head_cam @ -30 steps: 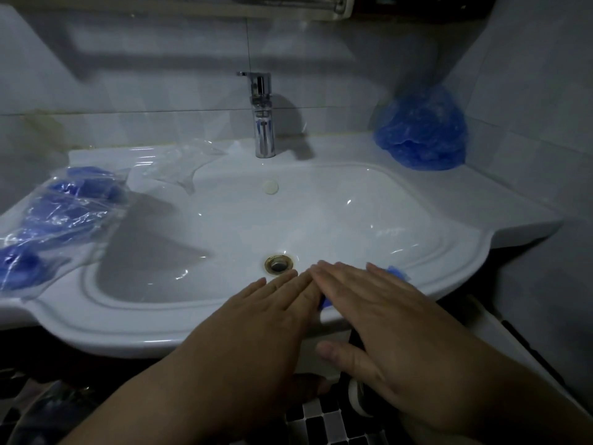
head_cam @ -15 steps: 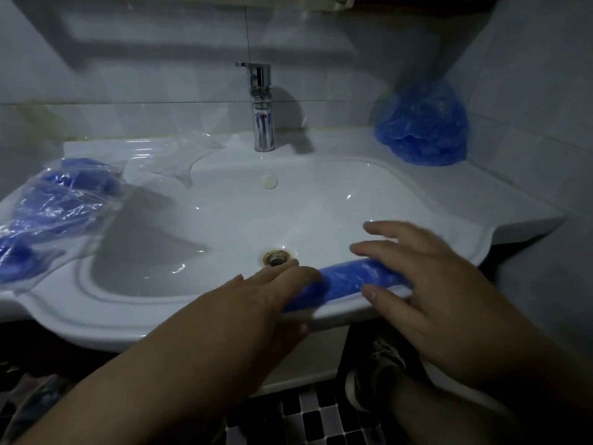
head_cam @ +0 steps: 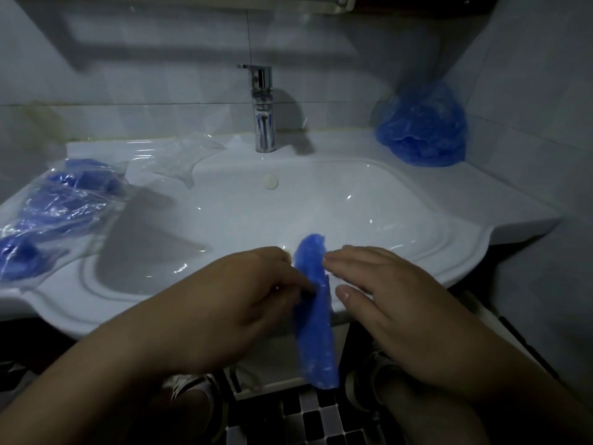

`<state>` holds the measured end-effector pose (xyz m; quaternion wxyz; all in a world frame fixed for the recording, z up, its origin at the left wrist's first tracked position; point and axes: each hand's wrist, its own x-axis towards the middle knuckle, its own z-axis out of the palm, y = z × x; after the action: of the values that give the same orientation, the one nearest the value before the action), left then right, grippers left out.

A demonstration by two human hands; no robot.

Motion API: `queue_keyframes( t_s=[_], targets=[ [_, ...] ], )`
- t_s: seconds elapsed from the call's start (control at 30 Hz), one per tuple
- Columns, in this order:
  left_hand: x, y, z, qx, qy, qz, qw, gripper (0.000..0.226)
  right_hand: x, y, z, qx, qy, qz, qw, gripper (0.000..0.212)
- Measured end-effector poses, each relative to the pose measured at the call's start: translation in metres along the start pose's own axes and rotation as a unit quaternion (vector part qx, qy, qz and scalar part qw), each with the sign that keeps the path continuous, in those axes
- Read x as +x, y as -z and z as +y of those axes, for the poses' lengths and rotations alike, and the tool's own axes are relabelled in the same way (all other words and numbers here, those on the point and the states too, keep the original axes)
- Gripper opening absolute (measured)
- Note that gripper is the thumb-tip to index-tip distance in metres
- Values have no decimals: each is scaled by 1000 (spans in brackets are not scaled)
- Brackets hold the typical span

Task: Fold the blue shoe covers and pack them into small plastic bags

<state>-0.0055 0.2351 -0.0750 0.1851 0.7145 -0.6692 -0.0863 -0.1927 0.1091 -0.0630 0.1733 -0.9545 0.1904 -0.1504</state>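
A folded blue shoe cover (head_cam: 316, 313) hangs as a long narrow strip over the sink's front edge. My left hand (head_cam: 237, 300) pinches it at mid-height with curled fingers. Just right of the strip, my right hand (head_cam: 394, 303) has its fingers straight, and the fingertips are at the strip's upper part. A heap of loose blue shoe covers (head_cam: 422, 130) lies in the back right corner. Packed plastic bags with blue covers (head_cam: 54, 210) lie on the left rim. An empty clear plastic bag (head_cam: 179, 159) lies near the tap.
The white sink (head_cam: 385, 194) fills the middle, with a chrome tap (head_cam: 264, 107) at the back and tiled walls behind and to the right. Below the sink's front edge I see shoes (head_cam: 189, 390) on a black-and-white tiled floor (head_cam: 308, 419).
The shoe cover lay flat along the sink's front edge under both hands. Now my left hand has lifted it, and it hangs upright. My right hand has let go and opened beside it.
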Motion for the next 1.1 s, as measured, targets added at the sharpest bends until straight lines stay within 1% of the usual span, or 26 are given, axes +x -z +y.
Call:
queue_keyframes(
  t_s=[0.03,0.07,0.1,0.13,0.17,0.2,0.23,0.33,0.4,0.47,0.5,0.57,0.6,0.7,0.77,0.83,0.9,1.0,1.03,1.1],
  targets=[
    [-4,-6,-5,-26,3,-35,999,16,-1,-2,0,10,1,5,1000,56],
    [-2,-7,-10,-30,12,-39,999,21,-2,-2,0,23,9,12,1000,54],
    [0,-7,-12,-41,4,-37,998,18,-2,-2,0,35,23,20,999,48],
    [12,-3,-6,-31,31,-1,999,17,-3,0,1,44,41,29,998,40],
    [11,5,2,-17,17,35,999,25,-4,2,2,48,61,38,996,34],
    [1,9,8,-16,-16,52,998,29,-6,5,3,48,80,43,995,31],
    [-3,13,15,-21,-33,62,997,29,-8,6,3,49,97,42,993,29],
    [0,11,20,-20,-26,70,997,25,-12,7,-1,67,125,32,989,23],
    [4,8,17,-54,-30,66,996,25,-13,3,-5,86,134,45,986,17],
    [3,6,12,-70,-42,70,994,35,-11,0,-6,89,133,61,985,12],
    [2,5,9,-68,-32,62,995,38,-11,-2,-7,91,127,67,985,12],
    [3,3,2,-31,-5,50,998,42,-10,-4,-7,104,107,76,986,19],
    [4,4,2,-35,-1,45,998,43,-10,-5,-7,107,98,81,986,22],
    [1,13,14,-116,11,18,993,33,-9,-8,-7,100,86,96,987,19],
    [-2,17,23,-127,1,35,991,39,-9,-10,-6,100,84,100,986,15],
    [-4,14,27,-105,9,65,992,42,-9,-10,-8,100,83,104,986,15],
    [0,9,27,-92,35,90,991,35,-10,-9,-9,109,75,100,986,18],
    [3,4,32,-66,81,118,987,16,-12,-3,-9,100,84,87,988,28],
    [3,4,34,-73,93,129,985,13,-12,-1,-9,91,91,75,989,30],
    [3,2,36,-98,97,150,979,17,-12,-1,-9,60,108,64,990,35]
  ],
)
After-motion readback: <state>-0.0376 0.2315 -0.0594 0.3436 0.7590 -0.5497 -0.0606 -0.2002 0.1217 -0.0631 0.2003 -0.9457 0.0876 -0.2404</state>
